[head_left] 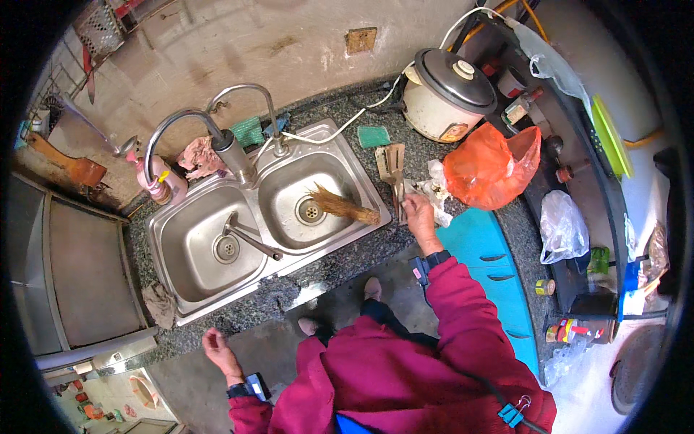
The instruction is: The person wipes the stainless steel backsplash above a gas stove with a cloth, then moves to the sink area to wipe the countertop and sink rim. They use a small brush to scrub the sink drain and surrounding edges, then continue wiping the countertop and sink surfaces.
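At the counter's front edge, right of the sink, my right hand is closed at the handle end of a slotted metal spatula, whose head points toward the wall. Crumpled white paper lies right beside those fingers. My left hand hangs low in front of the counter, fingers loosely apart and holding nothing. A bristle brush rests across the right basin of the double steel sink. In the left basin lies a ladle-like metal utensil.
A rice cooker stands at the back right, its white cord trailing toward the sink. Before it are an orange plastic bag and a green scouring pad. A pink bottle and a curved faucet stand behind the sink.
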Action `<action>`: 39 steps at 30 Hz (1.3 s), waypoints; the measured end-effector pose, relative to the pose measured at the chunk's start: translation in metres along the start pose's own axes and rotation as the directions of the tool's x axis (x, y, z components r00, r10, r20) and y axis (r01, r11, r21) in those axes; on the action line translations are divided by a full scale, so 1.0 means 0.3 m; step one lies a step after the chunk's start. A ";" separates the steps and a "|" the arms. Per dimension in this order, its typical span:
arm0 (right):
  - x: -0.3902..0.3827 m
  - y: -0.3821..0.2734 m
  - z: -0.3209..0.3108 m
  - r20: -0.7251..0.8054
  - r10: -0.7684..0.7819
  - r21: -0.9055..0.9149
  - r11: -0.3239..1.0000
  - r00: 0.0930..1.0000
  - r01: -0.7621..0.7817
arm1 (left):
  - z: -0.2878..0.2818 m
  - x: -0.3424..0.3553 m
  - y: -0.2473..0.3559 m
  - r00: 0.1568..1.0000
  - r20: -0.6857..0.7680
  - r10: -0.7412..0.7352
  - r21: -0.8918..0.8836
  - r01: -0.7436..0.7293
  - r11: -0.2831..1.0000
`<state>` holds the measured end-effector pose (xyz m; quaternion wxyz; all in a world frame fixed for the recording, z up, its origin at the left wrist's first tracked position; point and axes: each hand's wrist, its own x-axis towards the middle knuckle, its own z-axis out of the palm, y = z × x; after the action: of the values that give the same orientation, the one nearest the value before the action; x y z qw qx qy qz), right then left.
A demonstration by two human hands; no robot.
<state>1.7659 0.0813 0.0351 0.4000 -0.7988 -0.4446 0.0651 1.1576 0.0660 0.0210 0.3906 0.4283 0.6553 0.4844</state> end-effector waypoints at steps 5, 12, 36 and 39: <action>-0.069 -0.069 0.055 0.166 -0.353 -0.309 0.868 0.921 0.388 | -0.182 0.198 -0.049 0.978 -0.086 0.189 0.299 -0.156 0.941; -0.052 -0.055 0.109 0.293 -0.287 -0.511 0.759 0.912 0.403 | -0.324 0.263 -0.115 0.986 -0.022 0.163 0.400 -0.141 0.906; -0.135 0.081 -0.213 -0.143 -0.185 -0.449 0.888 0.972 0.103 | -0.100 0.098 -0.114 0.997 -0.068 -0.029 0.384 0.053 0.922; -0.150 0.153 -0.244 -0.098 -0.170 -0.536 0.840 0.981 0.092 | -0.068 0.095 -0.100 0.998 -0.061 0.000 0.465 0.029 0.885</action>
<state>1.8031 -0.0085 0.0408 0.1990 -0.8482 -0.4693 -0.1440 1.1238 0.0817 -0.0062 0.2605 0.4899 0.7667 0.3229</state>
